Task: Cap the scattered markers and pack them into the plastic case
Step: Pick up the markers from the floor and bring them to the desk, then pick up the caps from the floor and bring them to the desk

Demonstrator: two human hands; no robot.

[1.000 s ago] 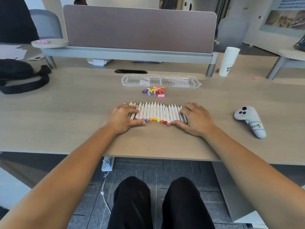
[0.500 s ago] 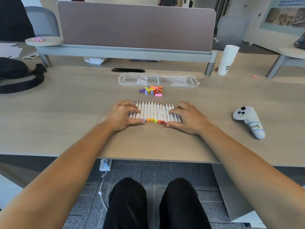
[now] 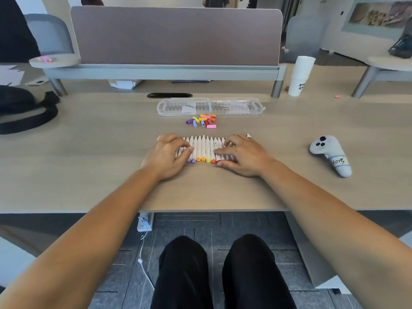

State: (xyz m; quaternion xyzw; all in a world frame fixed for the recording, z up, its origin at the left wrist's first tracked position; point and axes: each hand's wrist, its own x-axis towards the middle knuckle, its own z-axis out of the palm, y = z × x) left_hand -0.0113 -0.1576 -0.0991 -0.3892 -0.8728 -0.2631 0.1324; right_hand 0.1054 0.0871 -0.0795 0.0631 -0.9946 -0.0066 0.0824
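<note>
A row of several white uncapped markers (image 3: pixel 201 148) lies side by side on the desk, coloured ends toward me. My left hand (image 3: pixel 165 155) rests on the row's left end, fingers bent over the markers and thumb touching one. On the right end lies my right hand (image 3: pixel 243 155), its fingers spread across the markers. Only the middle of the row shows between them. A small pile of coloured caps (image 3: pixel 201 121) sits just beyond the markers. Behind the caps lies the clear plastic case (image 3: pixel 234 107), open and spread flat.
A white controller (image 3: pixel 332 155) lies to the right on the wooden desk (image 3: pixel 89 163). A stack of paper cups (image 3: pixel 301 75) stands at the back right, a black bag (image 3: pixel 24 108) at the left. A padded partition (image 3: pixel 176 34) closes off the back.
Both hands have slid inward along the row, squeezing the markers closer together. Fewer markers show between them than a second ago.
</note>
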